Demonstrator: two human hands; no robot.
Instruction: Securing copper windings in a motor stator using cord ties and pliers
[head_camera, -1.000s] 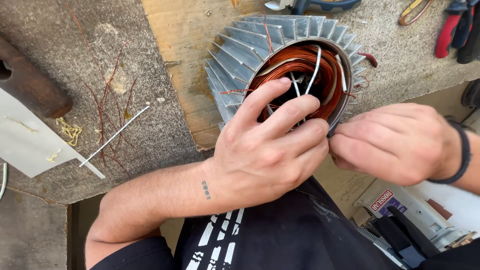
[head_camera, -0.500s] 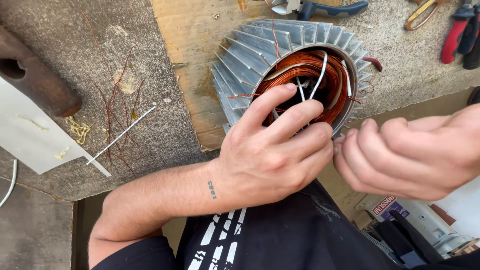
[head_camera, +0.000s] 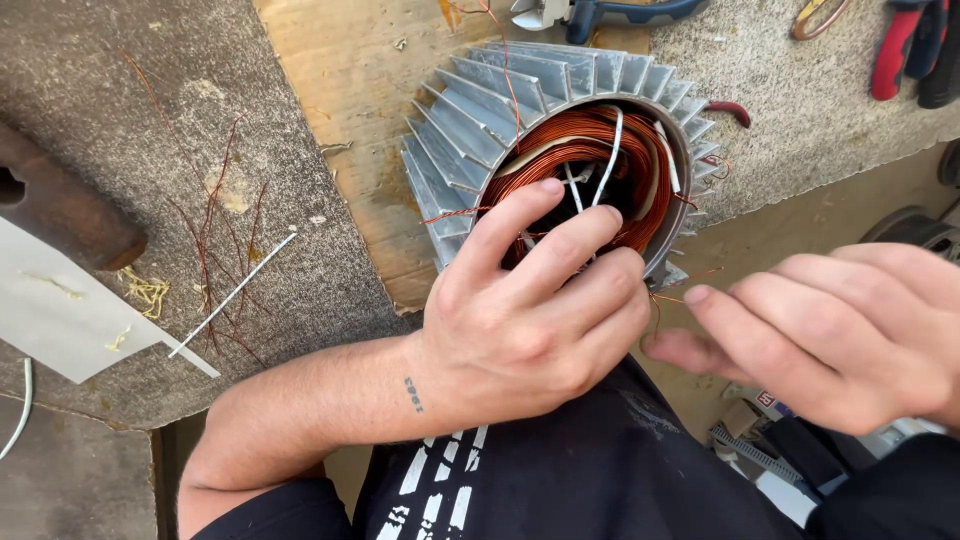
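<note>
Copper coils (head_camera: 575, 160) fill the finned motor shell (head_camera: 470, 120) just beyond your left hand (head_camera: 530, 320), whose spread fingers press inside to steady it. Beside it, your right hand (head_camera: 820, 340) pinches a thin wire (head_camera: 672, 298), drawing it taut.

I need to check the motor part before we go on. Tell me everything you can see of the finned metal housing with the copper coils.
The motor housing is a round, grey metal shell with straight cooling fins all around its outside. It lies tilted at the edge of a wooden board, open end toward the camera. Inside sit shiny copper coils, with white sleeved wires crossing them and thin loose strands sticking out. The left hand rests on its near rim, fingers reaching into the opening. The right hand pinches a fine copper strand beside it.
</note>
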